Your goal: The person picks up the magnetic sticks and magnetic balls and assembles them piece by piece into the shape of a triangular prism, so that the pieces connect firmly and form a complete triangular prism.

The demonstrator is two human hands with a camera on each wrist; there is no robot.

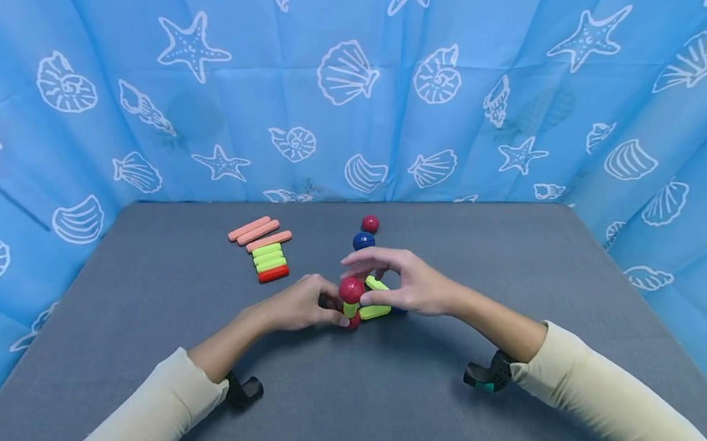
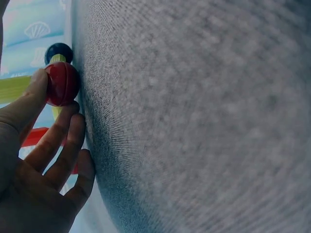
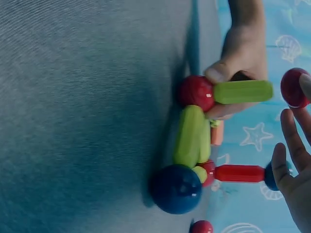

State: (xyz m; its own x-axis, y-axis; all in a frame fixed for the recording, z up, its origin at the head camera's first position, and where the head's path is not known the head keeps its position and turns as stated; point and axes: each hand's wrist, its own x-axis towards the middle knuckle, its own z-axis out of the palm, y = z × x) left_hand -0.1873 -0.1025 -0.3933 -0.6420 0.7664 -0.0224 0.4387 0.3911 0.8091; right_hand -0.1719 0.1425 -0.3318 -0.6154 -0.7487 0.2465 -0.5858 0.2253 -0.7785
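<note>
Frame partly built: left hand pinches its base, right hand pinches top ball; spare sticks unused.

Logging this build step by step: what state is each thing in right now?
Left hand: pinching the upright green stick.
Right hand: holding the top red ball.
Structure: partly built, on the table.
Spare sticks: lying loose.
Blue ball: loose.
Far red ball: loose.

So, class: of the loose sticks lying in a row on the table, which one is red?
The red stick at the near end of the row; the others are green or salmon pink.
</note>
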